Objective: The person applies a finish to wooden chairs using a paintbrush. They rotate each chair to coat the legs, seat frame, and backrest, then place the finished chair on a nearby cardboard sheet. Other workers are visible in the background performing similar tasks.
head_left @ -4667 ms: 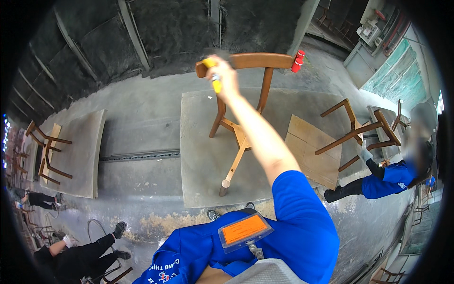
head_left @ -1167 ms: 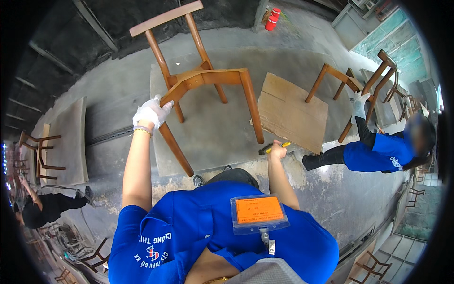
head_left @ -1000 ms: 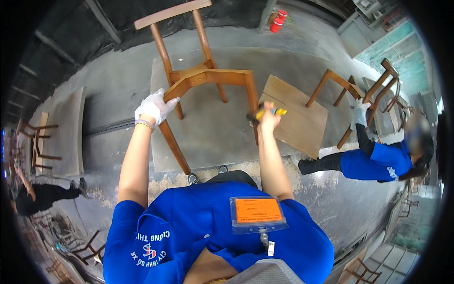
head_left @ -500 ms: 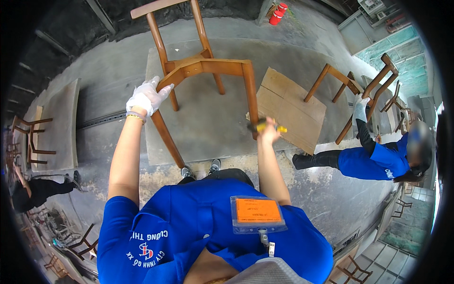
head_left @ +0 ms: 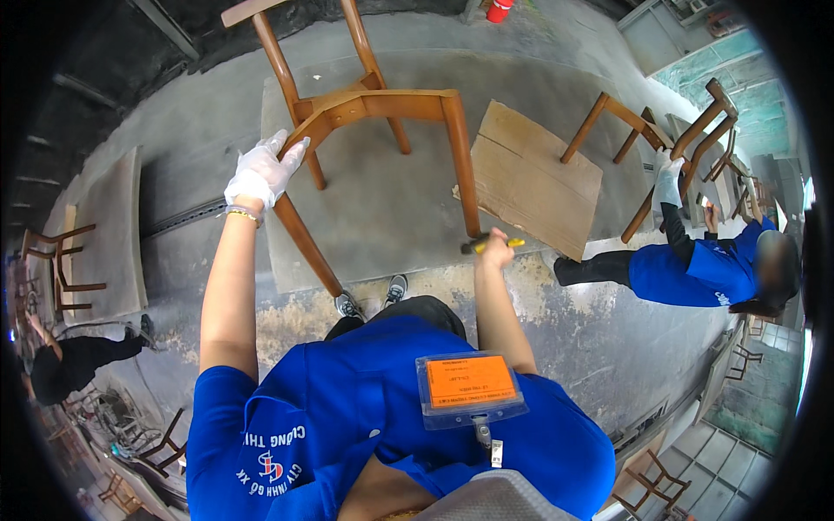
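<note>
A wooden chair frame (head_left: 373,108) lies tipped on a grey slab (head_left: 400,200), its legs pointing toward me. My left hand (head_left: 259,174), in a white glove, grips the near left leg close to the seat rail. My right hand (head_left: 495,250) is closed on a small tool with a yellow handle (head_left: 486,245), held at the foot of the near right leg (head_left: 463,174). What kind of tool it is I cannot tell.
A sheet of cardboard (head_left: 534,178) lies on the slab to the right. A person in blue (head_left: 695,265) bends over another chair frame (head_left: 673,143) at the right. More chair frames (head_left: 56,260) stand at the left, beside another person (head_left: 74,360). A red extinguisher (head_left: 498,9) stands at the back.
The chair was turned from upright to lying with its legs toward me. My left hand took hold of a leg, and my right hand with the tool moved to the foot of the right leg.
</note>
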Demonstrator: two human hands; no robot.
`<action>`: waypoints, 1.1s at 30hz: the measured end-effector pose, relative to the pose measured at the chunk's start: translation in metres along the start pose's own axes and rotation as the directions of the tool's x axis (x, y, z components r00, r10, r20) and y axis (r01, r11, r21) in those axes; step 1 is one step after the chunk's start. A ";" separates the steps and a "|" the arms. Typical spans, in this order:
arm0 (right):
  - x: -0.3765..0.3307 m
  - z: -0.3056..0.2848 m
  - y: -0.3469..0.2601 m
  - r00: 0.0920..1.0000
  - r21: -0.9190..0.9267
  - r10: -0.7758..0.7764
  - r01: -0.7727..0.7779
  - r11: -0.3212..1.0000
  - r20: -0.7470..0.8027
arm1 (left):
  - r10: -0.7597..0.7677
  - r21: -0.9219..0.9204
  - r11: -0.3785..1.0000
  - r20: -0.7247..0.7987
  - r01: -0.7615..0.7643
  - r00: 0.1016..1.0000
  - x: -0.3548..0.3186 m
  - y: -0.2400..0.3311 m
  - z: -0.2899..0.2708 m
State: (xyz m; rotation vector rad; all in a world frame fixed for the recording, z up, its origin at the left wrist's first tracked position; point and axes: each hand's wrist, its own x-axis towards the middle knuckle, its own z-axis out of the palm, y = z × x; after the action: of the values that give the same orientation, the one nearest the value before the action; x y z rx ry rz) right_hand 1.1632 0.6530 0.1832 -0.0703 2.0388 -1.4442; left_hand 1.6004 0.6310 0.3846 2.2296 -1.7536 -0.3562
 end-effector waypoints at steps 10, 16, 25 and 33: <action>-0.157 0.100 -0.183 0.344 0.692 -0.603 -0.288 0.662 0.719 | 0.059 -0.425 0.905 0.182 0.024 0.982 0.009 -0.017 0.002; -0.257 0.103 -0.087 0.452 0.341 -0.074 -0.546 0.765 0.889 | 0.118 -0.215 0.975 0.330 -0.047 0.937 0.026 -0.030 -0.019; -0.252 0.031 0.126 0.663 0.078 0.193 -0.355 0.932 0.723 | 0.161 -0.282 0.958 0.382 -0.051 0.910 0.034 -0.032 -0.023; -0.318 0.092 0.081 0.706 0.401 -0.097 -0.279 0.873 0.702 | 0.176 -0.302 0.953 0.473 -0.030 0.863 0.050 -0.040 -0.016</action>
State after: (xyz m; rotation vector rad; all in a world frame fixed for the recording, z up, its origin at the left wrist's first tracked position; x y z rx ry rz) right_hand 1.4899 0.7318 0.2408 -0.2645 1.0038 -1.5072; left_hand 1.6534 0.5921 0.3836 1.9325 -1.8944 -1.1693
